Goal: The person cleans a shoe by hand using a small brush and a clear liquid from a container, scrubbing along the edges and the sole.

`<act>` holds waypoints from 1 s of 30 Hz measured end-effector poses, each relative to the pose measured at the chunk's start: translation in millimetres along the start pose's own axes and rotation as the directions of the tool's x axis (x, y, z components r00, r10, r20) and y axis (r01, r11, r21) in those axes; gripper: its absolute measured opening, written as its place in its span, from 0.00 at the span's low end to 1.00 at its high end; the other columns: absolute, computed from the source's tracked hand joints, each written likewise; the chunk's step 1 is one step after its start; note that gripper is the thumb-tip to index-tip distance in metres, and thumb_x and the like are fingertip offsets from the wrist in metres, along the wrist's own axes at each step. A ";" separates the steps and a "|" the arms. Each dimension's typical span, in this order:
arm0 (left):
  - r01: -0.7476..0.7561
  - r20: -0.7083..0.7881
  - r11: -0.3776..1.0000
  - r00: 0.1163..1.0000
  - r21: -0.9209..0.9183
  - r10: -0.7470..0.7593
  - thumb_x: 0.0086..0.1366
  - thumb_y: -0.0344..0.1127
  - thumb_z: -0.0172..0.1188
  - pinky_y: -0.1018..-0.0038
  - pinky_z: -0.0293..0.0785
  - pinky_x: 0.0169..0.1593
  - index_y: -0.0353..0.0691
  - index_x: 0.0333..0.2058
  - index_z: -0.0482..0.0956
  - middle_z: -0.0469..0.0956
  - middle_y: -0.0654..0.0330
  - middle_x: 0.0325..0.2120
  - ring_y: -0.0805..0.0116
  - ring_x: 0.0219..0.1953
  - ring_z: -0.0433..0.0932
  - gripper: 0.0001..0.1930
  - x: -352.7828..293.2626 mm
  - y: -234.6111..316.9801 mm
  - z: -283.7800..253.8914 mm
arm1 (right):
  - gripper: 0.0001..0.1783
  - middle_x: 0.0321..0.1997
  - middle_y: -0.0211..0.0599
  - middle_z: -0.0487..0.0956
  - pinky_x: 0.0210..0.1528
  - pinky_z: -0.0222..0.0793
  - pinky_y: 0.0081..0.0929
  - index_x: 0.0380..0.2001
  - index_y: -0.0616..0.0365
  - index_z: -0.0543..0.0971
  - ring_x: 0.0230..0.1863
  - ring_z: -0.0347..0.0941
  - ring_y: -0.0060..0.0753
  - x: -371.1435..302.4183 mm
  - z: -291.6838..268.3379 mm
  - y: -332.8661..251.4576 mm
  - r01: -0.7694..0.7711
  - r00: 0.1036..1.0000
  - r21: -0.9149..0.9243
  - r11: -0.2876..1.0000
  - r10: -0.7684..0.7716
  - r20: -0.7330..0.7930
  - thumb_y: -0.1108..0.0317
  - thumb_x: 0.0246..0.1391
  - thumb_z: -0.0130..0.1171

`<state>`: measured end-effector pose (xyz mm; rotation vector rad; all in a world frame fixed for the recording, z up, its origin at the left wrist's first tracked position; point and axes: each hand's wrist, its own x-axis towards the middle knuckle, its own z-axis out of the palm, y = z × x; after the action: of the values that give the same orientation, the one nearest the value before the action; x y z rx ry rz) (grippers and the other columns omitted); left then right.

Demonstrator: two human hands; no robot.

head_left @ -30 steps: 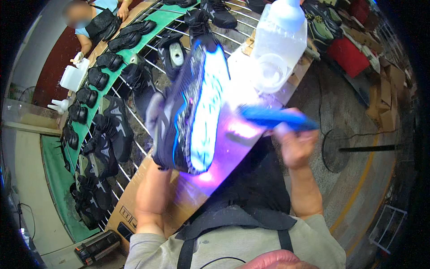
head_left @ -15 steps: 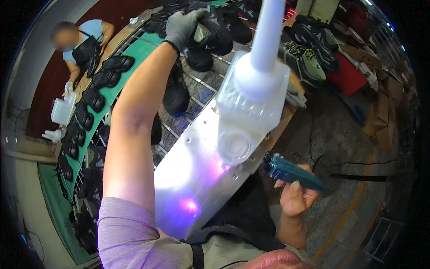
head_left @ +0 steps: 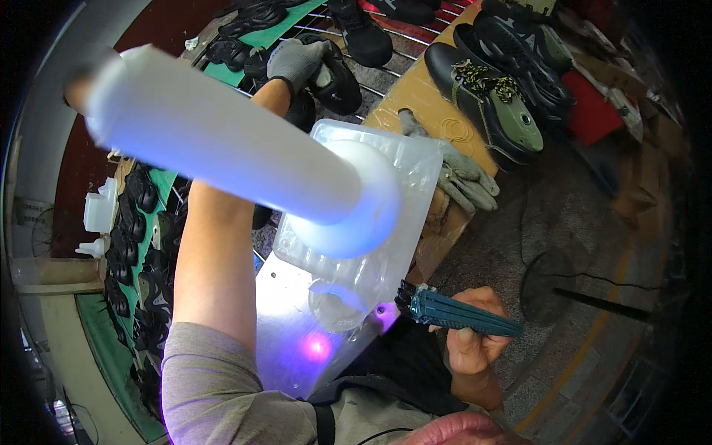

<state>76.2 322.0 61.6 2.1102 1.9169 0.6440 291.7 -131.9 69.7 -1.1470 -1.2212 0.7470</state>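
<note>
My left hand [head_left: 295,63], in a grey glove, reaches to the shoe rack and grips a black shoe [head_left: 337,87] by its opening. Its fingers are partly hidden by the shoe. Bare and lower right, my right hand [head_left: 475,341] is closed around a teal brush [head_left: 461,314], whose dark, messy bristle end points left. Between my hands stands a translucent plastic container [head_left: 411,178]. Its thick white tube [head_left: 230,144] slants up to the left, close to the camera, and covers part of my left forearm. Below the container is a shiny metal plate [head_left: 285,319].
Grey gloves [head_left: 467,178] lie on a tan board [head_left: 404,96], beside a black shoe with yellow-black laces [head_left: 486,107]. Shoes line the green strip [head_left: 156,178] at left. A white container [head_left: 100,206] stands beyond it. A person is mostly hidden behind the tube.
The view has shifted, and the tube swings from upright to slanting left, covering the person. My left hand and its shoe appear slightly lower; my right hand and brush appear farther left.
</note>
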 end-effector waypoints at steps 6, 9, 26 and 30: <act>-0.002 0.194 0.999 0.981 0.039 -0.005 0.52 0.70 0.63 0.67 0.83 0.36 0.39 0.35 0.88 0.86 0.53 0.28 0.63 0.31 0.87 0.35 8.3 15.7 1.1 | 0.04 0.30 0.37 0.81 0.35 0.75 0.34 0.28 0.57 0.81 0.32 0.80 0.37 -1.1 0.5 -15.4 -0.156 0.987 -0.062 0.986 0.154 -0.036 0.75 0.55 0.59; -0.061 0.120 0.998 0.991 -0.019 0.063 0.51 0.70 0.65 0.66 0.85 0.38 0.40 0.41 0.86 0.86 0.55 0.33 0.62 0.34 0.87 0.36 -2.5 -3.6 -16.5 | 0.04 0.29 0.36 0.81 0.33 0.75 0.33 0.28 0.57 0.81 0.30 0.80 0.36 -8.2 2.0 -24.8 -0.179 0.983 0.002 0.984 0.179 -0.047 0.74 0.56 0.59; -0.102 0.156 0.963 0.977 -0.248 0.144 0.65 0.48 0.67 0.72 0.70 0.27 0.44 0.45 0.85 0.81 0.65 0.25 0.74 0.21 0.73 0.17 -229.1 -161.9 -239.8 | 0.06 0.30 0.39 0.82 0.36 0.76 0.25 0.38 0.67 0.80 0.29 0.78 0.27 -106.4 67.8 -32.4 -0.138 0.990 0.394 0.909 0.126 0.056 0.76 0.58 0.57; 0.179 0.217 0.984 0.959 0.024 -0.180 0.50 0.46 0.77 0.66 0.78 0.33 0.39 0.34 0.84 0.83 0.61 0.25 0.68 0.26 0.80 0.19 -296.7 -116.8 -179.3 | 0.10 0.33 0.44 0.83 0.34 0.76 0.29 0.43 0.69 0.80 0.30 0.78 0.32 -142.7 79.4 -20.4 -0.151 0.982 0.464 0.873 0.187 -0.032 0.73 0.63 0.55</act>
<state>-125.4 21.8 116.7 1.8904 1.9554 0.3542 179.4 -248.2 39.0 -0.8802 -0.8208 1.0519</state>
